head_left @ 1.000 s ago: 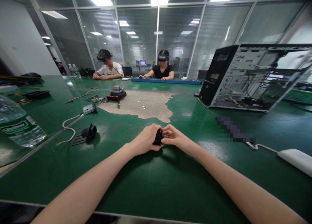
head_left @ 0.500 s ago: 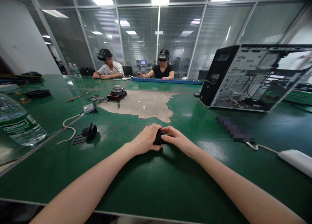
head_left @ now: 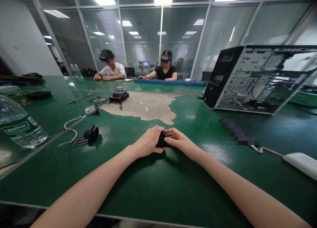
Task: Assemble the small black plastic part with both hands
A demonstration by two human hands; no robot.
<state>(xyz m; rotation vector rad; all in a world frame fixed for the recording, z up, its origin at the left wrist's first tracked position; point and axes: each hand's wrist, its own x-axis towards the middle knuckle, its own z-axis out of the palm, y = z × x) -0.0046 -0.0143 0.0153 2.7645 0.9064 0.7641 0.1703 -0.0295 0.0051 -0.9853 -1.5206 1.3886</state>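
Between my two hands, at the middle of the green table, is a small black part [head_left: 161,140]. My left hand [head_left: 150,141] is wrapped round its left side, fingers over the top and thumb underneath. From the right, my right hand [head_left: 180,141] pinches the part's right edge with thumb and forefinger. Fingers cover much of the part, so its full shape is hidden. Another black part with a round end and flat prongs [head_left: 91,133] lies on the table to the left of my hands.
An open computer case [head_left: 223,79] stands at the right, with a blurred phone-like object [head_left: 236,131] and a white power strip [head_left: 300,164] before it. Left are a water bottle [head_left: 21,125], a metal bracket [head_left: 91,110] and a cable. Two people sit across the green table [head_left: 138,188].
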